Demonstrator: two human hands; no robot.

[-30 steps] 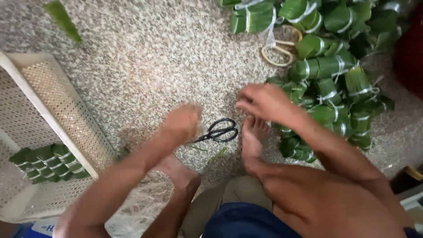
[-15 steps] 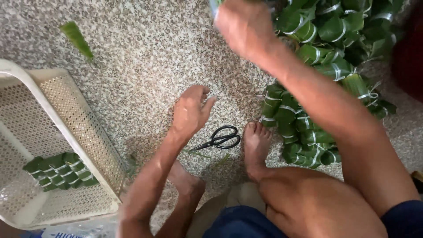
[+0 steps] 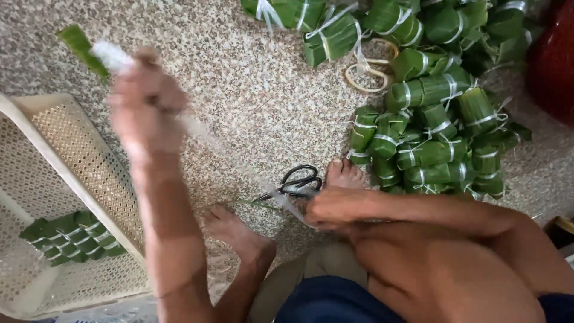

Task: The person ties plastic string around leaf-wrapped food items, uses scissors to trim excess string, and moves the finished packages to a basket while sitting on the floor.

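Left hand (image 3: 146, 104) raised, closed on a pale plastic strip (image 3: 239, 164); right hand (image 3: 335, 209) pinches its lower end beside scissors (image 3: 297, 182). Keep strip taut, clear of feet, mid-floor.

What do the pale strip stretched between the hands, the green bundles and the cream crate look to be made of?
The pale translucent strip, stretched between the left hand and right hand, looks like thin plastic ribbon, slightly glossy. The green tied bundles seem leaf-wrapped: ribbed, matte green folds. The cream perforated crate appears to be moulded plastic with fine mesh holes.
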